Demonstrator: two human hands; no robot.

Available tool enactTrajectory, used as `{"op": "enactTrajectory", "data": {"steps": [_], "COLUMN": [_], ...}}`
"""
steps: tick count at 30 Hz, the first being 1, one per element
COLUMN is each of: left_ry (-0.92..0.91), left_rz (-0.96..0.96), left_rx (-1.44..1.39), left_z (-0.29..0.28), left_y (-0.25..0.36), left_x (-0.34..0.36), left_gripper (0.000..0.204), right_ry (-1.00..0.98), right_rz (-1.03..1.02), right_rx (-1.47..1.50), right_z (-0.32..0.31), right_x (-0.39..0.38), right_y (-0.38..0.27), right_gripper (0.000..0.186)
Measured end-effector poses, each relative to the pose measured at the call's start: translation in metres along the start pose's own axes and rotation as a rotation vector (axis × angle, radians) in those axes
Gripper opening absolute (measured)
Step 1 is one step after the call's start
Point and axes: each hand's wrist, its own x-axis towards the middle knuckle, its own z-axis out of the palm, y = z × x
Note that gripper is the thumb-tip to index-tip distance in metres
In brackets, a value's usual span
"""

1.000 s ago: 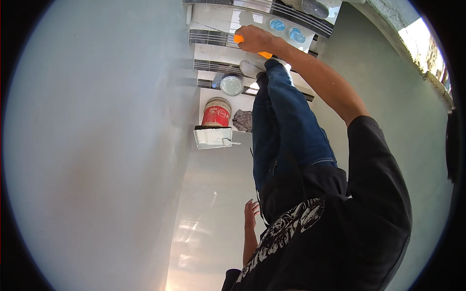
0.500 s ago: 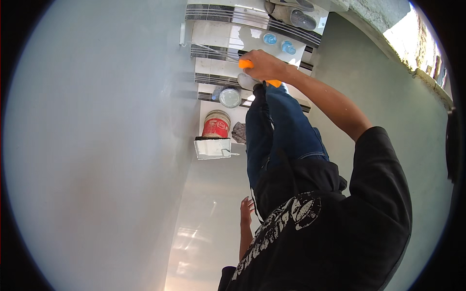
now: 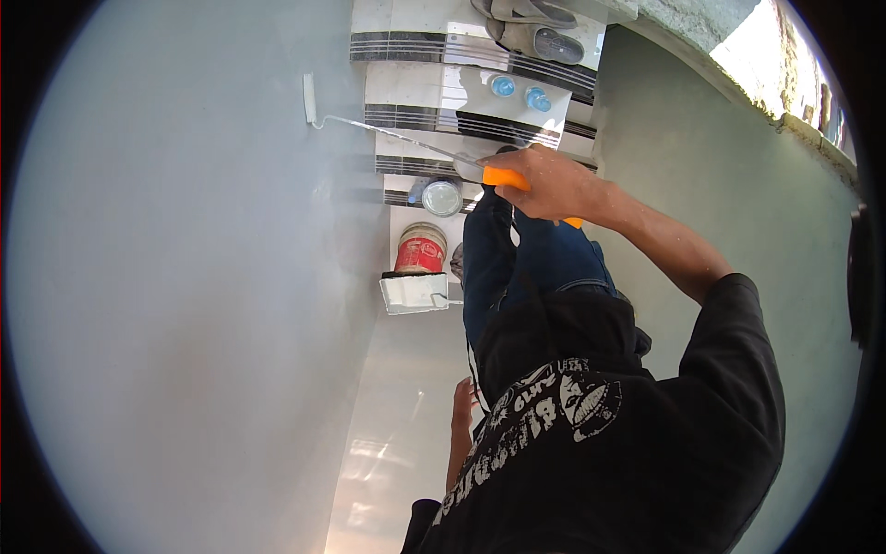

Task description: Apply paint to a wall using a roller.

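My right hand [image 3: 554, 183] is closed around the orange handle of a paint roller [image 3: 310, 99]. A thin, white-spattered metal rod runs left from the handle to the narrow white roller sleeve, which appears to rest against the pale grey wall [image 3: 185, 240]. My right arm reaches forward over my legs. Down by my left side hangs my left hand [image 3: 463, 397], partly hidden by my shirt. Its fingers show a little and look loosely apart, with nothing visible in them.
Tiled steps [image 3: 406, 88] with dark striped edges lie ahead, carrying grey shoes [image 3: 535, 42], two blue-capped bottles [image 3: 503, 86] and a round lidded container [image 3: 442, 198]. A red-labelled bucket [image 3: 421, 249] stands beside a white paint tray [image 3: 415, 294]. Another wall [image 3: 683, 157] borders the right.
The roller sleeve has shifted left and nearer along the wall. My right hand has drawn back toward me and rightward with the handle. My left hand stays low at my side.
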Motion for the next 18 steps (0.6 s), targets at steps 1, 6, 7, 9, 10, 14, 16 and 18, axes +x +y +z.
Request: {"op": "enactTrajectory", "data": {"steps": [1, 6, 7, 9, 10, 14, 16, 18], "left_ry": [0.005, 0.105, 0.112, 0.118, 0.144, 0.113, 0.075, 0.065], "left_rz": [0.010, 0.181, 0.175, 0.169, 0.141, 0.230, 0.188, 0.098], "left_rx": [-0.002, 0.006, 0.043, 0.100, 0.111, 0.096, 0.093, 0.130], "left_z": [-0.001, 0.010, 0.006, 0.001, -0.003, -0.026, -0.035, -0.055], "left_y": [0.000, 0.085, 0.087, 0.088, 0.089, 0.066, 0.055, 0.039], "left_x": [0.003, -0.028, -0.031, -0.039, -0.039, -0.022, -0.005, 0.017], "left_gripper": [0.059, 0.058, 0.058, 0.058, 0.057, 0.056, 0.055, 0.055], "right_ry": [-0.088, 0.253, 0.184, 0.128, 0.091, 0.124, 0.116, 0.077], "right_rz": [0.006, -0.115, -0.063, 0.001, 0.049, -0.054, -0.052, -0.060], "right_rx": [0.033, -0.084, -0.053, -0.014, 0.004, -0.031, -0.055, -0.002], "right_z": [-0.004, 0.051, 0.050, 0.049, 0.046, 0.051, 0.041, 0.026], "right_x": [0.004, 0.094, 0.117, 0.140, 0.147, 0.121, 0.073, 0.036], "right_y": [-0.008, 0.075, 0.079, 0.080, 0.079, 0.076, 0.052, 0.027], "right_gripper": [0.033, 0.029, 0.027, 0.025, 0.024, 0.026, 0.030, 0.031]}}
